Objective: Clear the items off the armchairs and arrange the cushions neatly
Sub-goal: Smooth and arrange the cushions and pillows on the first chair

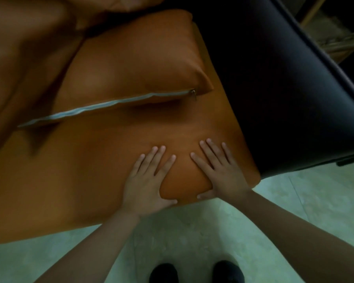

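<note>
1. The orange seat cushion lies on the armchair and bulges at its front edge; even downward pressure should settle it.
2. The left hand and right hand press flat on it, close together, fingers straight and thumbs at the edge.
3. Behind them, the zipped cushion probably needs squaring.

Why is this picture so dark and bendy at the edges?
Head view: dim light swallows detail on the black armrest; head view's wide lens curves the front edge of the seat cushion; top-left corner is blurred, while the left hand and right hand look fairly sharp.
</note>
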Tool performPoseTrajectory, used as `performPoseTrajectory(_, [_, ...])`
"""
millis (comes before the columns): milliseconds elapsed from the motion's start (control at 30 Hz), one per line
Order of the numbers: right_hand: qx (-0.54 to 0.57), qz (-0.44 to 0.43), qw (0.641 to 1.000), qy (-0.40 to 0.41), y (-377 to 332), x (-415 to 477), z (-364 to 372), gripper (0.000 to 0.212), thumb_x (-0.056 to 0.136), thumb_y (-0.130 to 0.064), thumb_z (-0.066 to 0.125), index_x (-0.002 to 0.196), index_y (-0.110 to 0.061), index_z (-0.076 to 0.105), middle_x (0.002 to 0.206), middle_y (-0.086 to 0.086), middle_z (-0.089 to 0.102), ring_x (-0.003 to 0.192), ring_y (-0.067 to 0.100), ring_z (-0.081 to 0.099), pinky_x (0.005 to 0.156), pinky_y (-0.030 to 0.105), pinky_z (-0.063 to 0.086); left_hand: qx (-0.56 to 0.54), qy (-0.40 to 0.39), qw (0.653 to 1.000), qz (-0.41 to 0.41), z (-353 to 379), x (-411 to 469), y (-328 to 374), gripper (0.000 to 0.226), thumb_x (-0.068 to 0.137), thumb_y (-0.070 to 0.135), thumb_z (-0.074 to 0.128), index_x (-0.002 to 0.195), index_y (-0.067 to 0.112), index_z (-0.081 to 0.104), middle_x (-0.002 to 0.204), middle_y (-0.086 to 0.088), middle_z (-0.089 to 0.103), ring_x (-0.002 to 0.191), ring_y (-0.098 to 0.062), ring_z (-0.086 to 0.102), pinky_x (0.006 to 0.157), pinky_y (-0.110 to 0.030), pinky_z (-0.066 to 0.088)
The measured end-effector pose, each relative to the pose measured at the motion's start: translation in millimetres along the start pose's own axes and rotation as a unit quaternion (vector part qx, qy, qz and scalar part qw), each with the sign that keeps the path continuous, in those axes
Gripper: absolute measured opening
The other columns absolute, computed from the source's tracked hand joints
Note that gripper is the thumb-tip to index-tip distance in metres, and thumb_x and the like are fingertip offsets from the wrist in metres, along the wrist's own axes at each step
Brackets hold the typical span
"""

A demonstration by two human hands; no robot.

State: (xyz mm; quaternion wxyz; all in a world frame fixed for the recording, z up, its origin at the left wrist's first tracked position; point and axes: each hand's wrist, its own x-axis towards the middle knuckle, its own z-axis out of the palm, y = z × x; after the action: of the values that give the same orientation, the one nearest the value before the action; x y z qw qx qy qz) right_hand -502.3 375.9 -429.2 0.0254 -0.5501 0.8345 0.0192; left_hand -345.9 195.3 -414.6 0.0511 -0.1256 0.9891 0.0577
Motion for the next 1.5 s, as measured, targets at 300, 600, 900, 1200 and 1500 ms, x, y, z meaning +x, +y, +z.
performPoseTrajectory(300, [0.006,0.019,0.999,-0.036,19.7,2.8,-7.7,0.135,0.036,-0.073,0.077,0.149,-0.022,0.021,0.154,0.017,0.025,0.143,0.032,0.012,0.113,0.054,0.009,0.022,0.017,1.000,-0.009,2.9,15.7,16.9,0.130,0.045,0.081,0.067,0.151,0.029,0.013,0.159,-0.007,0.014,0.147,-0.022,0.009,0.117,-0.044,0.007])
performPoseTrajectory(600, [0.075,0.095,0.991,-0.064,-37.1,-11.9,-29.9,0.134,0.040,-0.054,0.088,0.149,-0.032,0.013,0.159,0.008,0.017,0.146,0.029,0.007,0.114,0.056,0.002,0.061,-0.065,0.995,-0.033,-18.9,-15.6,-4.8,0.141,0.050,0.075,0.072,0.147,0.034,-0.022,0.159,-0.001,-0.018,0.145,-0.023,-0.019,0.116,-0.048,-0.011])
performPoseTrajectory(900, [0.062,-0.010,0.992,-0.107,-165.1,65.6,-46.8,0.121,0.071,-0.047,0.076,0.148,-0.036,-0.016,0.157,0.004,-0.023,0.142,0.030,-0.026,0.105,0.059,-0.020,0.026,-0.123,0.969,-0.213,-31.2,-108.4,-120.8,0.145,0.054,0.065,0.079,0.138,0.036,-0.035,0.155,-0.003,-0.029,0.144,-0.024,-0.023,0.118,-0.051,0.000])
performPoseTrajectory(1200, [-0.009,-0.035,0.989,-0.141,-162.0,84.7,-43.5,0.124,0.067,-0.062,0.071,0.144,-0.039,-0.024,0.154,0.004,-0.032,0.139,0.033,-0.031,0.102,0.066,-0.019,0.078,-0.202,0.954,-0.206,-34.7,-100.8,-135.8,0.132,0.069,0.066,0.067,0.131,0.026,-0.042,0.152,-0.010,-0.036,0.143,-0.027,-0.025,0.116,-0.055,0.008])
performPoseTrajectory(1500, [0.106,0.018,0.978,-0.181,-142.6,62.0,-116.3,0.114,0.078,-0.045,0.072,0.149,-0.030,-0.016,0.157,0.002,-0.023,0.142,0.024,-0.027,0.117,0.043,-0.011,0.071,-0.201,0.971,-0.108,-106.0,-105.5,-118.0,0.111,0.084,0.060,0.055,0.132,0.028,-0.040,0.152,0.001,-0.035,0.140,-0.017,-0.029,0.118,-0.039,-0.008])
